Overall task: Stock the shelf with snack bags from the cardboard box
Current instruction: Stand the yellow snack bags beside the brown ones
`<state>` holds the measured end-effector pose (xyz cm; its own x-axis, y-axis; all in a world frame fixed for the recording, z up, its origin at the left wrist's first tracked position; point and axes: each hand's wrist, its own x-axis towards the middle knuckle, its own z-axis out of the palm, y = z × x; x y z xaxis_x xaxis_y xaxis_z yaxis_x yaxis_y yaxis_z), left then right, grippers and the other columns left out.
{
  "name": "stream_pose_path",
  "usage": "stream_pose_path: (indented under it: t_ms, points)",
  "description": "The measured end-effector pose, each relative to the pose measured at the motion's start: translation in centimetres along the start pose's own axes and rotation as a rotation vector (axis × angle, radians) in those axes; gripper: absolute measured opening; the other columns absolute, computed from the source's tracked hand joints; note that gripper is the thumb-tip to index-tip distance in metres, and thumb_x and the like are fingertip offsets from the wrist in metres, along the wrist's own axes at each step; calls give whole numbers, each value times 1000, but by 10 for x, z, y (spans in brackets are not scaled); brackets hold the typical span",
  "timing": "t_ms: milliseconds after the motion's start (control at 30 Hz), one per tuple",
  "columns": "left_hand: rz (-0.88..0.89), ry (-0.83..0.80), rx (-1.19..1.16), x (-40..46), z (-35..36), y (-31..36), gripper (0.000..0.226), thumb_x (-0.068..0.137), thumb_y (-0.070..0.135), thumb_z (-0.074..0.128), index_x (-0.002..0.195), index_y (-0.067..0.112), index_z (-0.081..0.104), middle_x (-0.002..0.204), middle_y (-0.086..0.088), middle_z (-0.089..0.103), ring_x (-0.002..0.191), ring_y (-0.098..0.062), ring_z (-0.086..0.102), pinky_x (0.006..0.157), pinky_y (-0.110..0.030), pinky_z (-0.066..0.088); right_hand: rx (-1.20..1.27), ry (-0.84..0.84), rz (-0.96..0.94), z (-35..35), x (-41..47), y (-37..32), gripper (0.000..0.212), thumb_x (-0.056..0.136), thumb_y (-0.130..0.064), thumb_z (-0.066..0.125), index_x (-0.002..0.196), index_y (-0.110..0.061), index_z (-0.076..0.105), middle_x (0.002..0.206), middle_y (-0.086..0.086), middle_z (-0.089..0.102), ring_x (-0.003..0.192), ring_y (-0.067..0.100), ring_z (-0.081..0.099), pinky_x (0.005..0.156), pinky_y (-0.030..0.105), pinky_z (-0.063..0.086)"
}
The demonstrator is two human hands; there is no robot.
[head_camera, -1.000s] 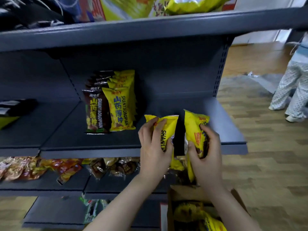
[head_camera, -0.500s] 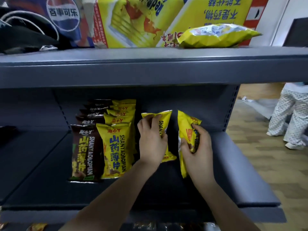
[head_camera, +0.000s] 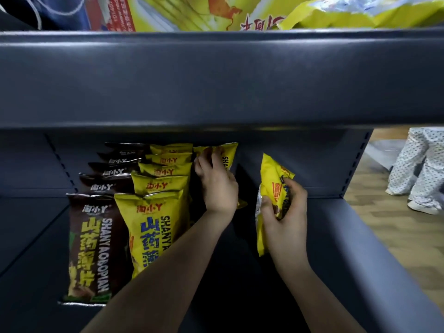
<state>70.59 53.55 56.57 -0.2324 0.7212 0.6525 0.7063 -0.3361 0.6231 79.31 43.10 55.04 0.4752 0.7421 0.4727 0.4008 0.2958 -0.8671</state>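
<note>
With the left hand gripping 1 yellow bag at the shelf back and the right hand clutching another bag, either could topple the leaning yellow row sideways

Shop interior: dark metal retail shelf with slotted uprights, rows of identical snack bags faced forward on it, large printed cartons above it, wood-pattern floor right of it.
</note>
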Motion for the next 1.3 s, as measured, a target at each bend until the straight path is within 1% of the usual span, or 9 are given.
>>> stream_pose_path:
  t_ms: [200, 433, 533, 700, 800, 900, 1067, 1233, 1300]
  points:
    - [82, 89, 32, 1, 24, -13, 55, 75, -1, 60, 129, 7, 50, 134, -17, 46, 126, -38, 40, 90, -42, 48, 18, -9, 11, 6, 1, 12, 51, 87, -18, 63, 129, -31, 37, 126, -3, 49, 114, 13, 52, 97, 31, 46]
    - [102, -23, 255, -9, 33, -25, 71, 80, 34, 63, 141, 11, 35, 143, -15, 43, 133, -31, 37, 97, -46, 44, 6, -37, 0, 11, 4, 14, 52, 88, -17, 62, 133, -25, 37, 130, -2, 47, 117, 12, 51, 97, 30, 45]
    - [66, -31, 260, -13, 27, -21, 64, 87, 39, 49, 142, 10, 35, 144, -14, 41, 133, -32, 40, 98, -47, 44, -1, -38, 9, 13, 4, 14, 53, 88, -17, 62, 134, -23, 36, 130, -3, 46, 117, 12, 50, 96, 26, 43]
    - [-185, -34, -82, -39, -2, -9, 66, 89, 45, 23, 143, 9, 34, 144, -12, 41, 131, -30, 41, 104, -40, 36, -4, -5, -29, 32, 9, 7, 52, 85, -20, 64, 132, -18, 42, 128, -3, 48, 119, 14, 49, 97, 24, 40]
    - [-343, -11, -335, -48, -21, -9, 62, 89, 41, 23, 142, 13, 38, 139, -9, 49, 127, -25, 47, 98, -28, 38, -15, -45, -68, 49, 12, 1, 53, 79, -30, 59, 129, -21, 43, 125, -4, 52, 115, 15, 52, 95, 30, 45]
    - [-354, 5, -466, -50, -36, -13, 56, 88, 35, 26, 133, 12, 51, 130, -7, 58, 121, -21, 53, 94, -20, 39, -82, -102, -146, 66, 14, -1, 55, 83, -27, 63, 133, -20, 41, 128, -3, 48, 117, 12, 47, 88, 18, 37]
    - [-391, -97, -508, -53, -40, -9, 51, 88, 34, 30, 126, 13, 57, 115, -6, 66, 106, -22, 61, 90, -32, 49, -328, -72, -209, 93, 8, 7, 60, 83, -45, 44, 137, -20, 36, 131, 7, 40, 118, 23, 41, 93, 36, 38]
    - [-408, -269, -568, -49, -52, -6, 38, 100, 18, 35, 135, 10, 46, 125, 1, 56, 110, -8, 55, 76, 5, 38, -505, -169, -146, 106, 3, 17, 66, 89, -56, 29, 147, -25, 23, 151, 3, 19, 133, 18, 20, 105, 39, 30]
    - [-402, -245, -550, -45, -49, -8, 45, 95, 28, 34, 134, 9, 47, 125, -5, 59, 112, -19, 58, 84, -10, 45, -457, -252, -195, 101, 6, 22, 61, 93, -50, 41, 147, -24, 26, 153, 0, 12, 137, 13, 11, 110, 37, 27]
